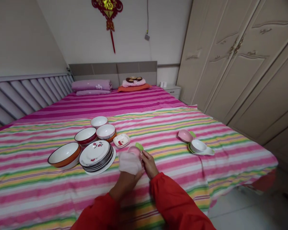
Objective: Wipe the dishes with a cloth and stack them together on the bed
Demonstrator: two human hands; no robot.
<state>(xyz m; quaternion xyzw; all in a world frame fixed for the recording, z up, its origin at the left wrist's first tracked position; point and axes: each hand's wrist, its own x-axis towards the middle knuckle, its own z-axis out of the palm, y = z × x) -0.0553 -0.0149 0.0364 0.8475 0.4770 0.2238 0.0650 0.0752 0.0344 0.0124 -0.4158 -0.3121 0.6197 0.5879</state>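
Observation:
Both my hands are at the front middle of the bed. My right hand (149, 163) grips a small pink bowl (133, 149) by its side near a green leaf-shaped handle (139, 146). In my left hand (129, 179) is a white cloth (129, 162), pressed against the near side of the bowl. The cloth covers most of that hand's fingers and part of the bowl. Just beyond lies a small square dish (121, 140) with a red print. To the left stands a stack of white plates (96, 154) with red flowers.
Several bowls (65, 154) stand left of and behind the plates. At right, another pink bowl (185, 135) with a green handle sits beside stacked small white bowls (198, 145). A striped sheet (168, 127) covers the bed. Folded bedding (92, 85) lies by the headboard; a wardrobe (220, 57) stands right.

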